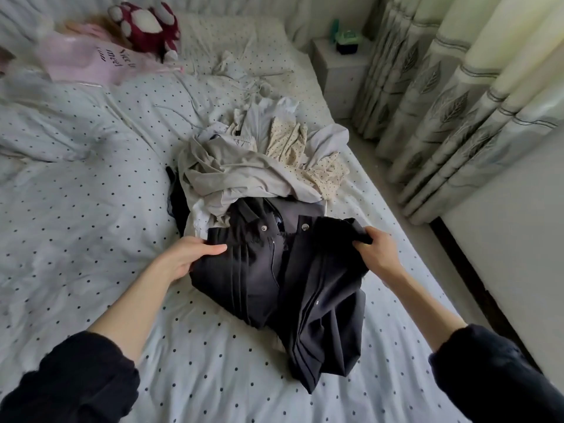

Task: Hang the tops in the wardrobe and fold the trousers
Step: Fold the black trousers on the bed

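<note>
Currently gripping black trousers [283, 270] by waistband, left hand [186, 257] at left edge, right hand [377, 248] at right; legs trail near-right.

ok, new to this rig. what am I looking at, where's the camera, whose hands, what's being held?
There is no robot. One wide-angle camera sits on a person's head, looking forward and down at their own bare hands. The left hand and right hand each grip a side of the waistband of dark trousers, which lie on a dotted bed sheet. Behind the trousers lies a pile of pale clothes. Further back are a pink garment and a red plush toy; curtains hang on the right.
</note>
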Demonstrator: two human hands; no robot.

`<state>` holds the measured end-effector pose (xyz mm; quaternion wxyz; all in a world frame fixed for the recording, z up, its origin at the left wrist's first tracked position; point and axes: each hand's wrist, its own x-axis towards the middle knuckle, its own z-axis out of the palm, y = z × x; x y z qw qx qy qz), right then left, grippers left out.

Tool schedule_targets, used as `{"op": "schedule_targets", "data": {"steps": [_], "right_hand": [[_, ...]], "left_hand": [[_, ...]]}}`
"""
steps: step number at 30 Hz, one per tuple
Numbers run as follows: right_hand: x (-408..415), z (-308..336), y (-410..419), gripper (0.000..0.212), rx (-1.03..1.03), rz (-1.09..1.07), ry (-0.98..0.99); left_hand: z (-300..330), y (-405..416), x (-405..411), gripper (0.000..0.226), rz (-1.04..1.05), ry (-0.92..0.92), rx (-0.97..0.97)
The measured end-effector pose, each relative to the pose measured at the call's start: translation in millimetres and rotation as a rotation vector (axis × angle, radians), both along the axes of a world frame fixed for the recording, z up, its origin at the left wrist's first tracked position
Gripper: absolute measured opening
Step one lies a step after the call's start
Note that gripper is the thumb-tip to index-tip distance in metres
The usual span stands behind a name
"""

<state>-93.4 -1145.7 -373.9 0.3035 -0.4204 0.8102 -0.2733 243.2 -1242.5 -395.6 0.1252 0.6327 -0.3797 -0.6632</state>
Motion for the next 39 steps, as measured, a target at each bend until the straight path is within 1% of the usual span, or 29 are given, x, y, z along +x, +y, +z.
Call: {"op": "schedule_targets", "data": {"steps": [2,4,6,7,10,13,15,16,17,18,20,21,22,23,25,27,29,31,36,39], "right_hand": [[2.1,19.4,-6.9,0.013,-0.073,0.02,0.01],[5.1,43.3,-17.1,0.015,-0.146,0.061,0.035],[9.5,78.3,-29.1,0.015,-0.252,0.123,0.058],[10.8,89.9,-33.3,0.015,-0.286,0.137,0.067],[14.1,151.7,-49.9,0.02,-0.413,0.122,0.081],[14.0,224.4,-65.8,0.02,-0.566,0.071,0.073],[15.5,267.3,-75.1,0.017,-0.646,0.036,0.085],[18.0,301.7,-78.2,0.014,-0.71,0.031,0.086],[19.8,317.6,-80.9,0.013,-0.74,0.039,0.085],[24.3,353.3,-83.9,0.012,-0.806,0.049,0.084],[30.1,395.9,-86.5,0.014,-0.891,0.057,0.085],[33.4,426.0,-84.6,0.016,-0.965,0.065,0.071],[33.7,439.8,-82.5,0.018,-0.999,0.061,0.06],[33.4,468.5,-78.5,0.019,-1.066,0.034,0.035],[29.1,498.5,-70.4,0.016,-1.133,-0.039,-0.016],[21.2,531.5,-58.9,0.013,-1.232,-0.079,-0.075],[16.6,558.5,-48.5,0.012,-1.298,-0.071,-0.103],[13.1,583.9,-33.9,0.012,-1.348,-0.037,-0.127],[10.8,622.8,-13.4,0.01,-1.431,-0.041,-0.135],[8.4,645.4,-4.8,0.009,-1.476,-0.045,-0.119]], "left_hand": [[25.0,1.9,-0.8,0.031,0.002,0.006,-0.036],[55.5,1.6,0.2,0.021,-0.008,0.005,-0.114],[99.2,0.4,3.8,0.009,-0.008,-0.043,-0.245],[112.6,0.1,4.0,0.007,0.008,-0.09,-0.3],[171.8,-2.8,9.5,0.008,0.102,-0.168,-0.532],[240.3,-8.8,13.4,0.008,0.189,-0.157,-0.761],[284.9,-16.2,14.8,0.018,0.232,-0.163,-0.91],[319.9,-19.2,15.4,0.022,0.261,-0.165,-1.003],[335.3,-20.7,14.3,0.026,0.285,-0.202,-1.055],[369.3,-20.2,15.7,0.028,0.308,-0.273,-1.144],[402.0,-17.1,11.7,0.026,0.325,-0.428,-1.253],[427.5,-12.4,11.9,0.026,0.363,-0.449,-1.325],[437.7,-7.6,9.2,0.027,0.398,-0.438,-1.345],[468.2,-1.3,8.7,0.028,0.467,-0.412,-1.395],[509.0,10.8,7.9,0.028,0.553,-0.369,-1.477],[557.2,25.4,8.8,0.029,0.586,-0.332,-1.614],[597.7,40.7,8.6,0.03,0.603,-0.336,-1.704],[628.9,54.8,4.3,0.03,0.609,-0.299,-1.771],[667.5,79.8,-2.2,0.026,0.663,-0.244,-1.856],[693.5,92.2,-2.1,0.026,0.661,-0.158,-1.865]]}}
